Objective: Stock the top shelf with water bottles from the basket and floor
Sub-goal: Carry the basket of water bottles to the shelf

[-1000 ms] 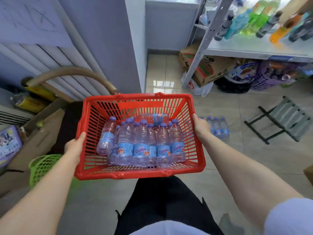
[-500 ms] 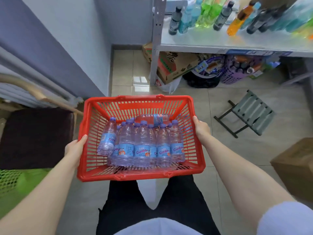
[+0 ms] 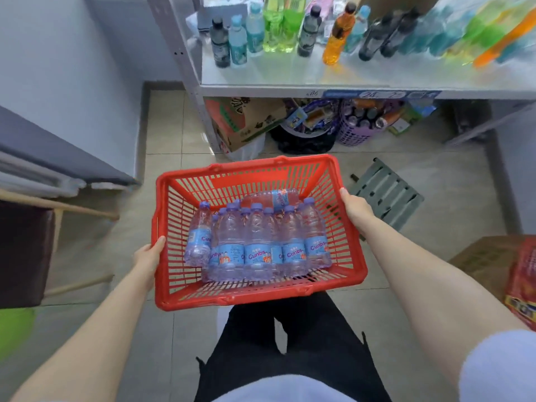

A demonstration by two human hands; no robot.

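I carry a red plastic basket (image 3: pixel 345 256) at waist height, above the tiled floor. My left hand (image 3: pixel 149 255) grips its left rim and my right hand (image 3: pixel 356 210) grips its right rim. Inside stand several clear water bottles (image 3: pixel 256 248) with purple caps and blue labels, packed together, and one more lies flat behind them. Ahead stands a white metal shelf (image 3: pixel 319 89) holding several coloured drink bottles (image 3: pixel 333 39). Any higher shelf is out of the frame.
Under the shelf sit a cardboard box (image 3: pixel 243 120), a dark bin and a purple basket (image 3: pixel 355 132). A grey folding stool (image 3: pixel 385 192) stands on the floor right of the basket. A brown box (image 3: pixel 481 262) is at far right, a dark chair (image 3: pixel 23 250) at far left.
The view has swung right and toward the shelf, which is now closer and straight ahead. The basket stays in both hands with the bottles unmoved inside it.
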